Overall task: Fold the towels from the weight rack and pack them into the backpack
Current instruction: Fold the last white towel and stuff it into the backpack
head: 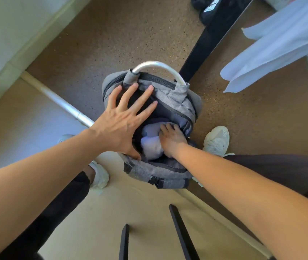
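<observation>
Item: right grip (172, 139), sunk in the main compartment, fingers curled against the towel (152, 147); tips were buried in cloth, so pinching or merely pushing could not be told.
Left grip (119, 126): spread flat with straight fingers, pressed on the rear panel while the thumb bore on the near rim, holding the mouth wide; it clasped nothing.
Container: grey backpack (168, 173), upright on the floor (130, 44) between the person's shoes, zip fully parted. Contents: pale towel, bunched rather than flat, with a second pale fold (149, 129) just behind it.
Outstanding stock: white towels (280, 49) hung on the weight rack (213, 40), well apart.
Hazards, as judged: downward force could undo the fold; a lifted left grip might let the mouth collapse; cloth near the zip could snag; an off-centre push could tip the bag.
</observation>
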{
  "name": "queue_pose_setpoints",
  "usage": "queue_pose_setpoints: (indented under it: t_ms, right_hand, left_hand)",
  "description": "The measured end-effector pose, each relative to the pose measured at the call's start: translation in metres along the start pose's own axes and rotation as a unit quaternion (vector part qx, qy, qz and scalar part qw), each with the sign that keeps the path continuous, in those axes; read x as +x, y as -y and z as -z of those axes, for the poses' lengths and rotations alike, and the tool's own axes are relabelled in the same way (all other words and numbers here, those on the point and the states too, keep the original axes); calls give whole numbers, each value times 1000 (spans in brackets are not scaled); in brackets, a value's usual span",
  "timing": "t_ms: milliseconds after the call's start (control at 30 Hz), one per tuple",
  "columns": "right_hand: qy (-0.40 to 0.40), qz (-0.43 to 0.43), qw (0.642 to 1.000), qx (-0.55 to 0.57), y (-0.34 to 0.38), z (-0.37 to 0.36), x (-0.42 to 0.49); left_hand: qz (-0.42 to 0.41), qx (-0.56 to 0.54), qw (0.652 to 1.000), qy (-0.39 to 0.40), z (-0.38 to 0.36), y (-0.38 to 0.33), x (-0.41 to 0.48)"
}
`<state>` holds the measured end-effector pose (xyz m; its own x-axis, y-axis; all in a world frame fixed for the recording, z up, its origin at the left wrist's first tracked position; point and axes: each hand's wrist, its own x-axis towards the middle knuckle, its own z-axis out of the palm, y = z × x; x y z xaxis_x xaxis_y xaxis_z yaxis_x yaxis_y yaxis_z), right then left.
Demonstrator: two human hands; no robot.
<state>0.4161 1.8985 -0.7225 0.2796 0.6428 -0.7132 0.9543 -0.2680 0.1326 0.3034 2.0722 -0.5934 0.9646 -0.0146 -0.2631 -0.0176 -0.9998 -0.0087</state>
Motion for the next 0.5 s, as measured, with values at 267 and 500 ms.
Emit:
queue_pose_setpoints:
  t_ms: [267, 500]
  right_hand:
    - [-132, 182, 965, 132, -7, 8, -16]
    - [-80, 178, 974, 112, 17, 12, 3]
  left_hand:
    - [-4, -5, 1000, -6, 0, 1, 2]
    - [-2, -5, 1000, 3, -1, 0, 3]
